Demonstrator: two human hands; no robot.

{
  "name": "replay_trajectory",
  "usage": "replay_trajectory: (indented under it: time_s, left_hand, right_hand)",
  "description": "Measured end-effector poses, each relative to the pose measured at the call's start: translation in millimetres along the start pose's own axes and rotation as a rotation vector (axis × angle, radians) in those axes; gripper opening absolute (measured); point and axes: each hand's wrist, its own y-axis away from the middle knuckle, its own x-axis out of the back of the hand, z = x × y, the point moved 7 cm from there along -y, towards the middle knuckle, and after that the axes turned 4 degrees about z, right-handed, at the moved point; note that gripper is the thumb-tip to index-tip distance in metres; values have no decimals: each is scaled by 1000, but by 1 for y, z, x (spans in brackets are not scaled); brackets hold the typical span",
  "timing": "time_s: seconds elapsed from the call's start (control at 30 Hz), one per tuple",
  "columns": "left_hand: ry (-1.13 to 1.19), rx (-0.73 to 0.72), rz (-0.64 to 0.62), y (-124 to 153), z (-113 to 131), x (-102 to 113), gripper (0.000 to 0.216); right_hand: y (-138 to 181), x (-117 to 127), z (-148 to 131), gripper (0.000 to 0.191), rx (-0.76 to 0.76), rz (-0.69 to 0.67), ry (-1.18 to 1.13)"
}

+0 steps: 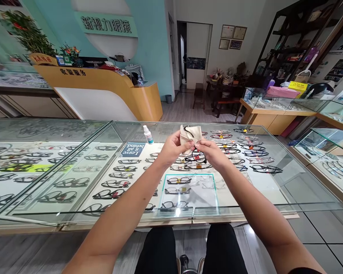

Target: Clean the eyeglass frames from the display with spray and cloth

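Above the glass counter, my left hand [173, 147] is closed on a cream cleaning cloth [196, 132], its thumb pressed against the fabric. My right hand [211, 151] pinches a pair of dark-framed eyeglasses [206, 160] close beside the cloth. One dark temple of the glasses shows against the cloth's upper part, while a round rim hangs below the fingertips. The two hands nearly touch, and the cloth covers part of the glasses. Standing on the glass to the left of my hands is a small white spray bottle [148, 135] with a blue label.
The glass display case [240, 208] holds many rows of eyeglasses and a blue printed card [133, 149]. Beyond it stand a wooden reception counter [147, 101] and a small bin [168, 99]. More glass cases [279, 110] line the right side.
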Motion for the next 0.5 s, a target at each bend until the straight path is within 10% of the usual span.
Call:
replay_trajectory:
  time_s: [0.5]
  left_hand:
    - [-68,-158,337,-13,-4,38,74]
  right_hand:
    - [1,-1,-8,50,80,47,67]
